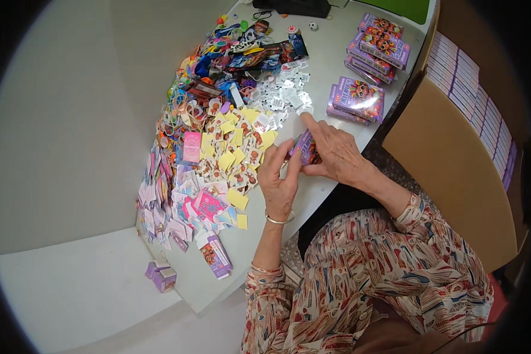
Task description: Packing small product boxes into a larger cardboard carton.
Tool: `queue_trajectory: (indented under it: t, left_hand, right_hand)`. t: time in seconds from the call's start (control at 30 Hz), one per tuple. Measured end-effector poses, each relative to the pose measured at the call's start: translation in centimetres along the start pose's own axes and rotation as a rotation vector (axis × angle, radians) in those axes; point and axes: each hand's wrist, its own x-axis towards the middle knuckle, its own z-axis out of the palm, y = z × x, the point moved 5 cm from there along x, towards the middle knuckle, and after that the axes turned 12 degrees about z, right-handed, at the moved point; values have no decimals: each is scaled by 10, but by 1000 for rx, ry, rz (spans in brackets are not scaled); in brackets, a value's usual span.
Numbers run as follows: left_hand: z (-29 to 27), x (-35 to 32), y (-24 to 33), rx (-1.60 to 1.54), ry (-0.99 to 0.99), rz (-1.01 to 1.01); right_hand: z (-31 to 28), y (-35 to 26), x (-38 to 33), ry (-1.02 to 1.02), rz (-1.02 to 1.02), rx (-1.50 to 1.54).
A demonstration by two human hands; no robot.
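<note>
holding one small purple box [306, 148] at frame centre, left hand [279, 177] and right hand [335, 154] fingers closed round it; filled boxes [360, 97] stacked upper right; loose cards and trinkets [218, 124] heaped left, unpacked.

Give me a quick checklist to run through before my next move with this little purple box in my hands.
1. Small purple box gripped by both the left hand and right hand: ok.
2. Box flap closed: cannot tell, fingers cover it.
3. Yellow cards within reach of the left hand: ok.
4. Finished purple boxes stacked clear of the hands: ok.
5. White table edge free of overhang: not ok, a purple box sits at the near edge.
</note>
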Motion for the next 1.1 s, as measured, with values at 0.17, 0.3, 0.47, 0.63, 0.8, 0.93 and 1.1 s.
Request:
queue_trajectory:
  t: [0.17, 0.3, 0.47, 0.63, 0.8, 0.93, 1.1]
  left_hand:
    - [-1, -3, 10, 153, -92, 100]
    - [8, -11, 13, 219, -174, 81]
    - [12, -17, 30, 470, -179, 303]
    - [5, -9, 27, 232, -91, 131]
    - [9, -2, 22, 182, -60, -81]
    - [11, 3, 37, 429, -140, 99]
    - [11, 8, 32, 392, -119, 117]
  right_hand:
    - [4, 4, 0, -124, -55, 55]
    - [7, 7, -3, -78, -88, 43]
    - [6, 8, -8, -22, -93, 122]
    - [12, 10, -11, -19, -93, 127]
    - [12, 12, -11, -30, -51, 197]
    - [14, 11, -12, -5, -85, 259]
    - [10, 12, -9, -1, -65, 285]
